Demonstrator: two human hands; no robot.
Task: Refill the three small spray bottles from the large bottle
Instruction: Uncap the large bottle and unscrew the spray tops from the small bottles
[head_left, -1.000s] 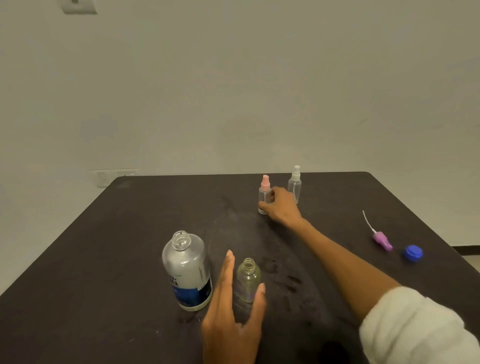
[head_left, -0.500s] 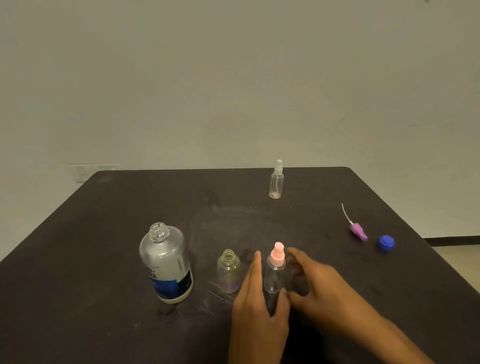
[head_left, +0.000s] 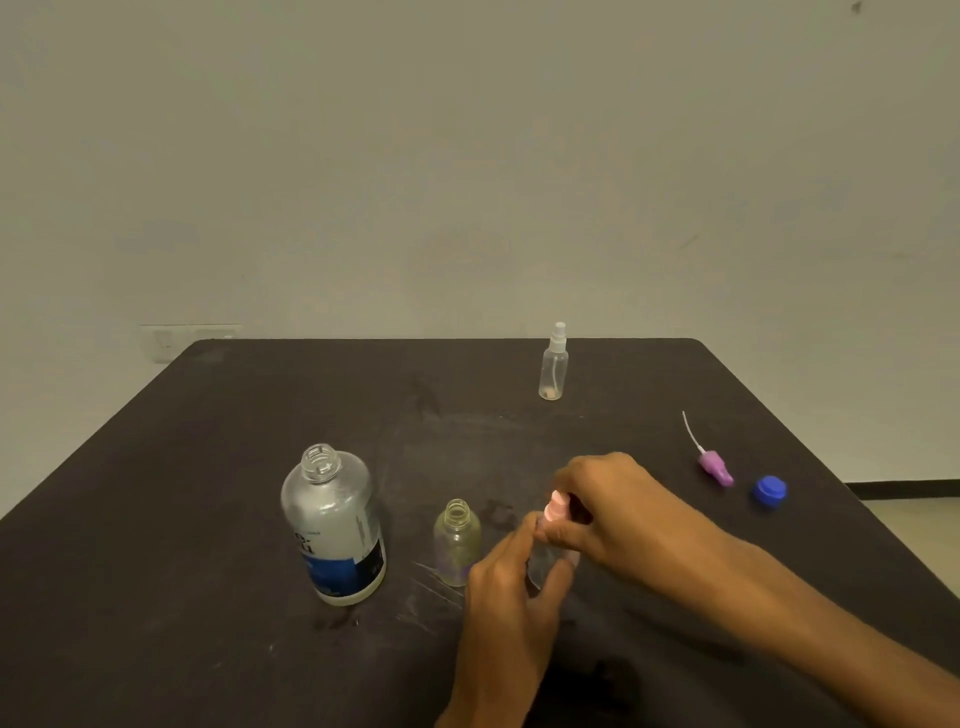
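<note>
Step in hand: uncapping the pink-topped bottle (head_left: 551, 551) at table centre. Left hand (head_left: 511, 587) is clasping its body; right hand (head_left: 605, 501) is pinching the pink sprayer (head_left: 555, 505). Next: twisting it off, then pouring from the large bottle (head_left: 332, 525) standing at 9 o'clock.

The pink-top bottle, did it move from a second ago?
Yes. The pink-top bottle came from beside the white-top bottle toward the person, near the open small bottle.

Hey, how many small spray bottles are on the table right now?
3. An open one stands right of the large bottle. A pink-topped one is held in both hands, mostly hidden. A white-topped one stands near the far edge.
</note>
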